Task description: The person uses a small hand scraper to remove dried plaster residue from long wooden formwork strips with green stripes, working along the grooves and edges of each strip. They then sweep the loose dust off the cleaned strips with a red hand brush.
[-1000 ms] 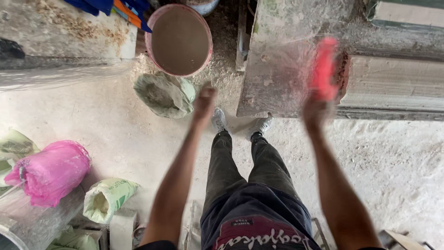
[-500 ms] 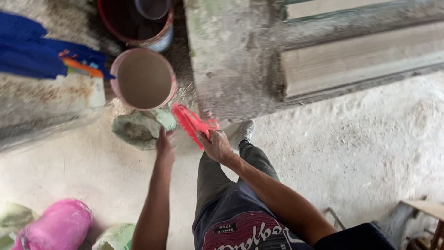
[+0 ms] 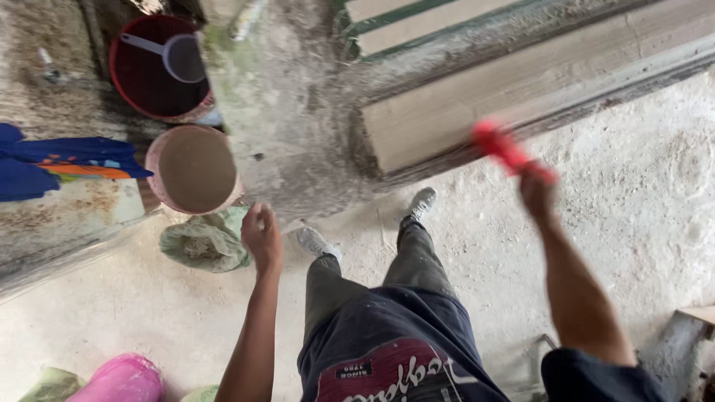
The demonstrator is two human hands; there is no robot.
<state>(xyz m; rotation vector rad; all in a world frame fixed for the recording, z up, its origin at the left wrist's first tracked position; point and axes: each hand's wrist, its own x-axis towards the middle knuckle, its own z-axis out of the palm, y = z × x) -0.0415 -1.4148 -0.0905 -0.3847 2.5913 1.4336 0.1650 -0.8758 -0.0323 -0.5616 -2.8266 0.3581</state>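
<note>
The person stands on a dusty pale floor (image 3: 640, 193), seen from above, with both arms stretched forward and well apart. The right hand (image 3: 538, 195) is raised out to the right, the forearm running up from the lower right of the view, and its fingers are wrapped around one end of a red tool (image 3: 506, 149). The tool is blurred, so its exact shape cannot be told; it slants up and to the left from the fist and hangs over the edge of a long grey concrete slab (image 3: 477, 112) that crosses the upper part of the view.

The left hand (image 3: 262, 237) is held lower, the arm nearly straight, with the fingers curled loosely inward on nothing. It hovers just beside a crumpled greenish sack (image 3: 205, 242) lying on the floor. Just above the sack stands a pink bucket (image 3: 195, 170) filled with a brownish mix, and behind that a red bucket (image 3: 153, 71) holding a white scoop (image 3: 175, 53). A pink bag (image 3: 119, 380) lies at the bottom left edge. The person's two shoes point toward the slab.
</note>
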